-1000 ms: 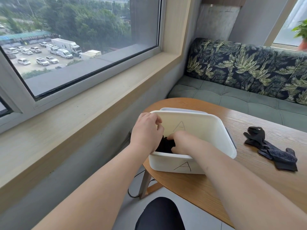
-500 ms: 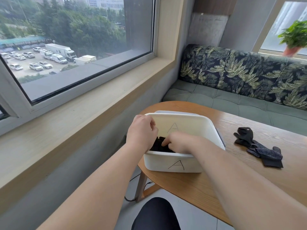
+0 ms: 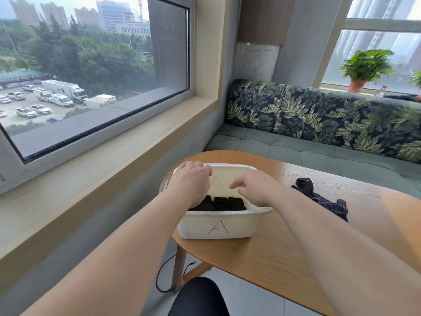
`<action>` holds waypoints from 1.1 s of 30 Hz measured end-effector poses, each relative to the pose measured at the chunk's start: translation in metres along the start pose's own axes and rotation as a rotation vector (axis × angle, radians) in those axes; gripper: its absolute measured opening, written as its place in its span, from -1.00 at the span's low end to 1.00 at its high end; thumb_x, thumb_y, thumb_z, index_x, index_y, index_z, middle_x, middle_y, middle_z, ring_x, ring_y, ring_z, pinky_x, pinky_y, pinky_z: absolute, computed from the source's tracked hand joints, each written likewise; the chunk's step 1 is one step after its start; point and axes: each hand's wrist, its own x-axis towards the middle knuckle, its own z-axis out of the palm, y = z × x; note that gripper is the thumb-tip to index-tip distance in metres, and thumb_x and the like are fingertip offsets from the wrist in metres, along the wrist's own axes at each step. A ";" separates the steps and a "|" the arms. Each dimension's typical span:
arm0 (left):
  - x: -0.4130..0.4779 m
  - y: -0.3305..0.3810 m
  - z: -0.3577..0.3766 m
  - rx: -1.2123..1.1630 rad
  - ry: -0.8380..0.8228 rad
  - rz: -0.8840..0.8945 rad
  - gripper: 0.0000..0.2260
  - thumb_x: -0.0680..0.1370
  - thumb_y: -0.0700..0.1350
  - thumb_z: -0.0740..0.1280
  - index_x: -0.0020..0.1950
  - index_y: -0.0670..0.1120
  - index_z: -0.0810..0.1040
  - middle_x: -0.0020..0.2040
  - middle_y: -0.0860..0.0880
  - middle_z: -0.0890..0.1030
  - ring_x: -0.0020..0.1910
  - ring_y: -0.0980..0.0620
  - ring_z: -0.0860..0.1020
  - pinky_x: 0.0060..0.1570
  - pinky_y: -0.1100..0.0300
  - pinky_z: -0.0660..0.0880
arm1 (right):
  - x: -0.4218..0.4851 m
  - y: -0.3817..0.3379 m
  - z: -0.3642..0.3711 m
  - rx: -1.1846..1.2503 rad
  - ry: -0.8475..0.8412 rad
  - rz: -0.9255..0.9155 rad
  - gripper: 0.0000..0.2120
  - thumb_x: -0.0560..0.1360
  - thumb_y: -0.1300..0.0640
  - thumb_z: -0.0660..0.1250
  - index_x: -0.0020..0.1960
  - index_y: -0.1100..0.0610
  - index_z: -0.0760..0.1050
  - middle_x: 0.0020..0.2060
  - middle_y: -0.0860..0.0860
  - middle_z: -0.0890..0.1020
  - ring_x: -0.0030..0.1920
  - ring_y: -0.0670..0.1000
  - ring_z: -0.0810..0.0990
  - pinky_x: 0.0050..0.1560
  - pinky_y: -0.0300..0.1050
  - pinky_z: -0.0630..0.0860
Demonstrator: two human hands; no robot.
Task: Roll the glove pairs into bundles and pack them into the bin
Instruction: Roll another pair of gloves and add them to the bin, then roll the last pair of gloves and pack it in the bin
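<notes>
L hand (image 3: pixel 191 185), R hand (image 3: pixel 252 190) above white bin (image 3: pixel 218 226) w/ black bundles (image 3: pixel 221 202) inside.

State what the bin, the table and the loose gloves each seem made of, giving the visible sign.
The bin looks like white matt plastic: smooth moulded walls, rounded rim. The table shows wood grain with a low sheen; solid or veneer is unclear. The gloves seem dark knitted fabric: limp, creased, partly speckled.
</notes>
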 end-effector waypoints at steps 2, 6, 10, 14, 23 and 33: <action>-0.001 0.019 -0.003 -0.001 0.012 0.038 -0.66 0.76 -0.03 0.11 0.51 0.05 0.47 0.43 -0.01 0.52 0.45 -0.09 0.43 0.45 0.03 0.32 | -0.015 0.009 -0.009 0.009 0.086 -0.015 -0.57 0.66 0.20 0.17 0.36 -0.11 0.65 0.38 -0.09 0.64 0.40 -0.01 0.54 0.39 -0.13 0.41; 0.001 0.053 0.000 -0.056 -0.005 0.130 -0.65 0.76 -0.01 0.13 0.54 0.04 0.42 0.50 -0.02 0.46 0.49 -0.08 0.37 0.50 0.05 0.25 | -0.039 0.025 -0.020 0.021 0.163 -0.001 -0.57 0.65 0.22 0.18 0.37 -0.09 0.65 0.35 -0.07 0.66 0.37 0.00 0.57 0.32 -0.15 0.43; 0.004 0.091 0.006 -0.084 0.007 0.238 -0.63 0.77 0.00 0.13 0.58 0.02 0.38 0.58 0.00 0.40 0.56 -0.06 0.31 0.56 0.06 0.19 | -0.056 0.056 -0.019 0.010 0.184 0.064 -0.58 0.65 0.20 0.18 0.37 -0.08 0.65 0.32 -0.05 0.68 0.34 0.05 0.60 0.34 -0.01 0.53; 0.005 0.132 0.019 -0.090 0.071 0.369 -0.61 0.77 -0.01 0.15 0.60 -0.04 0.38 0.61 0.00 0.39 0.60 -0.04 0.27 0.59 0.08 0.12 | -0.077 0.092 -0.016 -0.050 0.162 0.146 -0.60 0.65 0.14 0.20 0.39 -0.10 0.62 0.32 -0.02 0.67 0.35 0.08 0.57 0.32 0.01 0.53; 0.007 0.209 0.057 -0.080 -0.012 0.536 -0.58 0.75 -0.06 0.17 0.60 -0.18 0.36 0.63 -0.12 0.35 0.68 -0.13 0.16 0.64 0.04 0.06 | -0.108 0.166 0.018 -0.077 0.055 0.320 -0.56 0.68 0.10 0.25 0.54 -0.11 0.47 0.50 -0.02 0.53 0.51 0.08 0.46 0.43 -0.04 0.45; 0.005 0.245 0.126 -0.064 -0.264 0.437 -0.40 0.78 0.04 0.08 0.73 -0.19 -0.02 0.75 -0.16 -0.02 0.73 -0.15 -0.05 0.69 -0.03 -0.02 | -0.109 0.217 0.065 -0.035 0.040 0.400 -0.43 0.66 0.08 0.28 0.65 -0.10 0.28 0.62 -0.03 0.33 0.54 0.16 0.40 0.50 0.07 0.41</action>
